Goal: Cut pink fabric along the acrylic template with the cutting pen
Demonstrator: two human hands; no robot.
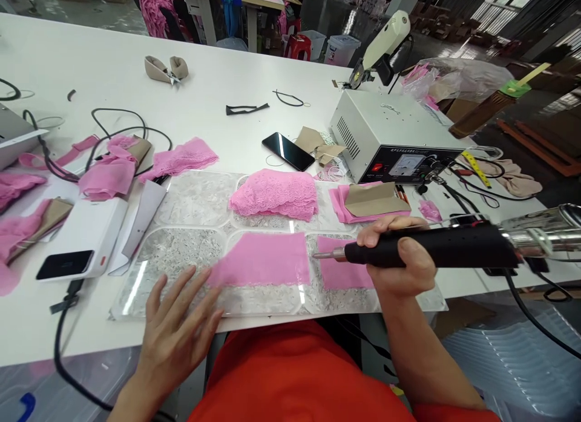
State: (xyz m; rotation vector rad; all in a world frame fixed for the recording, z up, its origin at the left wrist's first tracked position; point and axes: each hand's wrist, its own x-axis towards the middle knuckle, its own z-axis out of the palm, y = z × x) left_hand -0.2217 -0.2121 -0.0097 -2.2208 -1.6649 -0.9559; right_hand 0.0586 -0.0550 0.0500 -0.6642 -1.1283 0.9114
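Note:
My left hand (184,325) lies flat with fingers spread, its fingertips at the left edge of a pink fabric piece (272,258). That piece is flat on a clear-covered, marble-patterned board (258,301). In my right hand (399,264) is a black handheld ultrasonic tool (445,246), gripped around its body. Its thin metal tip points left, over the gap between the first piece and a second pink fabric piece (336,270), partly hidden under the hand. I cannot tell whether the tip touches anything. A pile of pink lace pieces (275,195) sits just behind.
Behind the board are a phone (288,151), a control box (394,137) with a dial, and brown card on pink fabric (372,201). On the left stand a white power bank (95,234), cables and more pink fabric (109,174). Scissors with wrapped handles (166,69) lie far back.

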